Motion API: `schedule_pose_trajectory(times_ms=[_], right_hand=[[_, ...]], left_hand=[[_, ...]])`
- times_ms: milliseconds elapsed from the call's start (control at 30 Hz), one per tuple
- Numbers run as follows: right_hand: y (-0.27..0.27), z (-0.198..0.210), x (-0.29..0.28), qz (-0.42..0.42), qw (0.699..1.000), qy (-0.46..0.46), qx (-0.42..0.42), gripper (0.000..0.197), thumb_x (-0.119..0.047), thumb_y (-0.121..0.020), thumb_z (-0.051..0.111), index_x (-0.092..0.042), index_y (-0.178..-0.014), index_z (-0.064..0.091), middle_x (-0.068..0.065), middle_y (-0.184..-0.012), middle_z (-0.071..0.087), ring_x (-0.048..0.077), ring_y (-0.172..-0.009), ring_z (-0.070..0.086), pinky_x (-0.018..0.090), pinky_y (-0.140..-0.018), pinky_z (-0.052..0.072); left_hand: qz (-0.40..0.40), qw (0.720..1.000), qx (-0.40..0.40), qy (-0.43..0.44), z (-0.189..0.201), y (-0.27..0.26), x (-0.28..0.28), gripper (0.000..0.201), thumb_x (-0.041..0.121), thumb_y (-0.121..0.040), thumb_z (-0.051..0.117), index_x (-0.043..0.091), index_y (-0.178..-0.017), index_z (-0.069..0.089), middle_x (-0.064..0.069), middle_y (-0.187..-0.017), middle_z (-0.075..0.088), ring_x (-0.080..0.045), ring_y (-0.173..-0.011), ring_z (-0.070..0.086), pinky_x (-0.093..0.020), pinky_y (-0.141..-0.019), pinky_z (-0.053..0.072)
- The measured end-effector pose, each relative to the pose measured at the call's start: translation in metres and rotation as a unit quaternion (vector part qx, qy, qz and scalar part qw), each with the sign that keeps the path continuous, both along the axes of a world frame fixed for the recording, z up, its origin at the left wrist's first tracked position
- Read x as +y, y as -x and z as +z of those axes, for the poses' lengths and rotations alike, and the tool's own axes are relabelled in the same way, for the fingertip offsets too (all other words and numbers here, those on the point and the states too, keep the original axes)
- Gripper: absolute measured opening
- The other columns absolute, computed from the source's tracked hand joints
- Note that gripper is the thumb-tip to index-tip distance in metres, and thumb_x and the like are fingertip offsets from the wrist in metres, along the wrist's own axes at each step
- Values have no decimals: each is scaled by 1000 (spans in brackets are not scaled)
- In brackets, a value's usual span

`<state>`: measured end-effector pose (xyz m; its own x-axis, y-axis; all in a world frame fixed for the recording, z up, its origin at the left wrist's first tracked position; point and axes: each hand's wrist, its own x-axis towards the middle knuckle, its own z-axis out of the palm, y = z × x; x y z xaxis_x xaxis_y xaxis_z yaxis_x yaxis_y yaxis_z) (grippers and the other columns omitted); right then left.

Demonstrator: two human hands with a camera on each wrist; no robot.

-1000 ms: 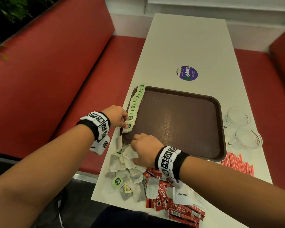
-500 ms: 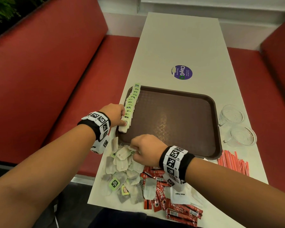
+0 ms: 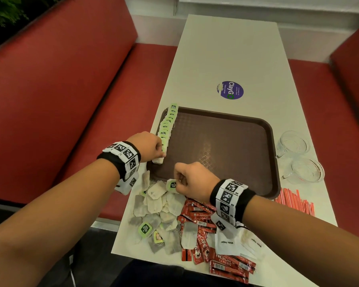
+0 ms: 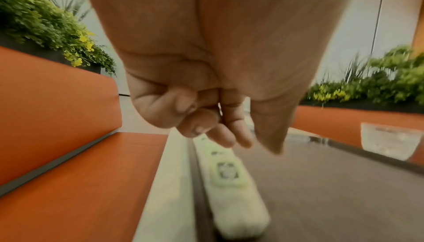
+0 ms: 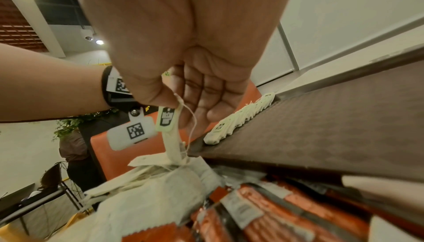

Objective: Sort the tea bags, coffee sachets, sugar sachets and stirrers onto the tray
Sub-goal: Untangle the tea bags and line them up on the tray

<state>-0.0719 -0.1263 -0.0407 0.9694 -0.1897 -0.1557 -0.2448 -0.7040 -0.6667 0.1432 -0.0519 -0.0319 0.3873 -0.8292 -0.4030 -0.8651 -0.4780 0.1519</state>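
Observation:
A brown tray lies mid-table with a row of tea bags along its left rim. My left hand sits at the near end of the row, curled fingers and thumb straddling it. My right hand pinches one tea bag by its green tag just above the loose tea bag pile, and the bag hangs below the tag. Red coffee sachets, white sugar sachets and red-striped stirrers lie on the table outside the tray.
Two glass cups stand right of the tray. A purple sticker marks the table beyond it. Red bench seats flank the table on both sides. The piles reach the table's near edge.
My right hand has risen from the pile with one tea bag pinched by its tag. The left hand has stayed at the near end of the row.

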Motion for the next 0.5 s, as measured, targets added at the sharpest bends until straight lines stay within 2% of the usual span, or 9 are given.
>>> schedule_pose_trajectory(times_ms=[67, 133, 233, 300, 400, 500], right_hand=[[-1, -1, -2, -13, 1000, -5, -23, 4, -13, -87, 62, -16, -88, 58, 0, -72, 64, 20, -65, 59, 38, -64, 53], [-1, -1, -5, -23, 999, -3, -49, 3, -14, -91, 60, -16, -92, 61, -1, -76, 66, 17, -68, 61, 37, -68, 54], [0, -1, -8, -23, 998, 10, -56, 4, -16, -95, 58, -16, -94, 61, 1, -81, 67, 19, -73, 62, 39, -69, 54], [1, -1, -9, -31, 998, 14, -47, 4, -18, -97, 56, -16, -95, 59, 3, -83, 66, 22, -74, 61, 41, -69, 54], [1, -1, -9, -49, 997, 0, -56, 2, -17, -96, 57, -16, -97, 59, 1, -81, 66, 21, -73, 61, 42, -69, 53], [0, 0, -8, -52, 997, -7, -59, 9, -20, -93, 60, -18, -102, 57, -1, -82, 67, 20, -74, 62, 40, -69, 53]], left_hand=[[-9, 997, 48, 53, 12, 11, 5, 35, 61, -90, 56, 28, -81, 64, 5, -80, 66, -13, -76, 60, -33, -71, 51], [-31, 991, 109, 78, 24, 24, 12, 38, 62, -91, 54, 27, -78, 65, 7, -73, 65, -9, -69, 58, -28, -64, 48], [-55, 984, 143, 95, 36, 35, 23, 32, 56, -89, 60, 27, -77, 67, 12, -64, 60, 0, -57, 51, -15, -54, 38], [-51, 980, 164, 102, 38, 36, 28, 28, 54, -85, 67, 26, -84, 72, 15, -65, 62, 4, -58, 52, -10, -54, 38], [-62, 976, 184, 97, 35, 39, 31, 19, 47, -82, 75, 29, -89, 74, 21, -65, 62, 5, -60, 53, -11, -55, 37], [-76, 978, 148, 128, 28, 45, 33, 11, 40, -87, 73, 29, -89, 73, 25, -59, 56, 3, -57, 50, -17, -57, 35]])
